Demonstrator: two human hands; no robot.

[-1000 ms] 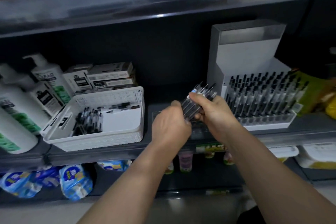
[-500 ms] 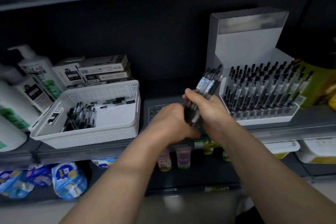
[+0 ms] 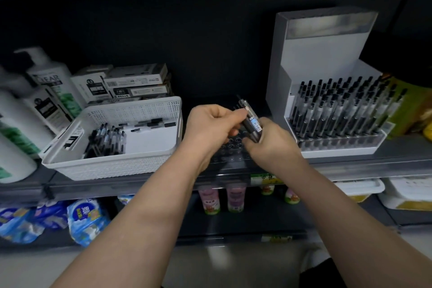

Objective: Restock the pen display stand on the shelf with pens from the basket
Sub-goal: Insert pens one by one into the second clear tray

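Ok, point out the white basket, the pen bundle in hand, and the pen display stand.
white basket (image 3: 140,110): head view, perforated back wall.
pen bundle (image 3: 251,121): head view, labelled barrels.
pen display stand (image 3: 322,47): head view, white back panel.

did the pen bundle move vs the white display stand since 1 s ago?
Yes. The pen bundle has shifted left, away from the white display stand; its tips no longer reach the stand's left edge, and a clear gap shows.

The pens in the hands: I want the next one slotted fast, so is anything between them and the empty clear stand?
Nothing visible: the bundle of pens, held by the right hand and left hand, sits directly above the clear stand.
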